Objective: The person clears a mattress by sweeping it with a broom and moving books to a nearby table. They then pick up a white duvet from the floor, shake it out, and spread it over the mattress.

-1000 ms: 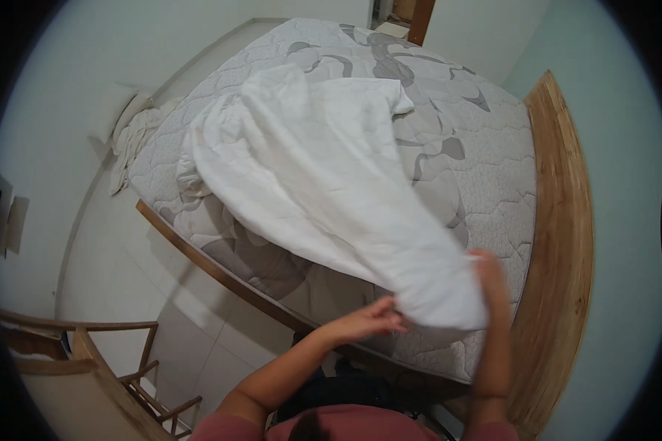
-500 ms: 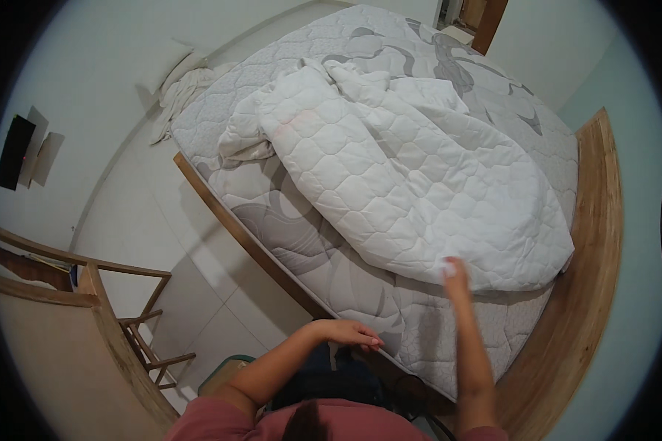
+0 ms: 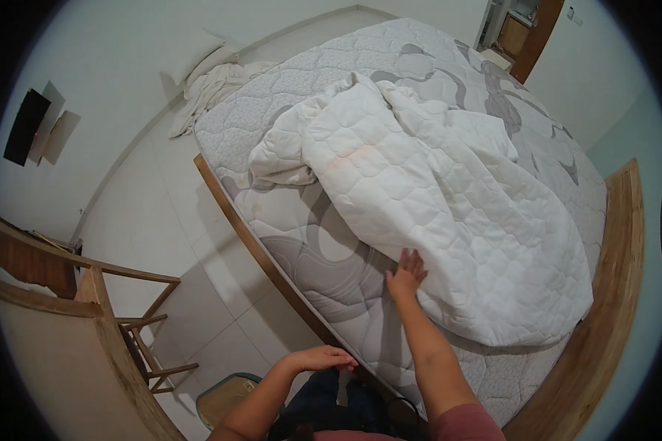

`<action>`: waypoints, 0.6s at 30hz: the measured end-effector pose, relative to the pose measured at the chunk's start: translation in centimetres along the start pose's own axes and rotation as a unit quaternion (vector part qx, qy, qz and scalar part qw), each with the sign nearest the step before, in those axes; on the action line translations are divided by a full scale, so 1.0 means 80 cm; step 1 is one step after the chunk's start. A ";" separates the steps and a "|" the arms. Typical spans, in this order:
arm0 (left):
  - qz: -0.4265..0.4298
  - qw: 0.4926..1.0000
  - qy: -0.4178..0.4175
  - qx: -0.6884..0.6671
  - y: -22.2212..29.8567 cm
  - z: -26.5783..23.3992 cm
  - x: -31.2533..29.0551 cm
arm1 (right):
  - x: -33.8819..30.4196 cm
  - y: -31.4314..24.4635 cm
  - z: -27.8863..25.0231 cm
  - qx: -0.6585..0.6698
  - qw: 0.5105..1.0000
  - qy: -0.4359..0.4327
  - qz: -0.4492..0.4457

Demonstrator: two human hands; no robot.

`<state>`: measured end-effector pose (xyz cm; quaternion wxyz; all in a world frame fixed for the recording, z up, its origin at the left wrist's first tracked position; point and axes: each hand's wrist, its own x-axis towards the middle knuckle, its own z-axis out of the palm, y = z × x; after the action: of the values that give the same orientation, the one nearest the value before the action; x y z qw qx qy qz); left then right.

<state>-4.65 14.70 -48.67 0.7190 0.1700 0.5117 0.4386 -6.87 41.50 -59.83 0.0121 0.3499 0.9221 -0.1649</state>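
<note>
A white quilted mattress pad lies rumpled across the bare mattress, with a faint pinkish patch toward its far end. My right hand reaches out over its near edge, fingers spread and empty, its fingertips at the fabric; whether they press on it I cannot tell. Close to my body, beside the wooden bed rail, hangs my left hand. Its fingers stretch loosely to the right and hold nothing.
A wooden headboard bounds the right side. A wooden bed rail runs along the near left. Pale cloth lies heaped on the floor by the far wall. A wooden chair frame and a green-rimmed seat stand at left.
My right hand has moved left along the pad's near edge and opened out its fingers. The view has shifted, and my left hand stays near my body.
</note>
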 end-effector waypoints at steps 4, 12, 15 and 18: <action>0.002 1.000 0.001 0.003 -0.002 -0.040 0.000 | 0.056 0.036 0.011 -0.151 0.988 -0.022 -0.013; 0.076 0.973 0.217 0.001 0.045 -0.065 0.070 | 0.083 0.064 -0.024 0.067 0.994 -0.060 -0.063; 0.077 0.929 0.323 -0.166 0.069 -0.065 0.099 | 0.034 0.069 -0.071 0.174 0.972 -0.119 -0.103; 0.109 0.888 0.340 -0.290 0.091 -0.060 0.108 | -0.048 0.070 -0.178 0.310 0.942 -0.112 -0.060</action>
<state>-11.48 24.73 -50.69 0.4660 -0.1509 0.5534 0.6736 0.99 47.36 -47.49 -0.0038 0.2594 0.8373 -0.4813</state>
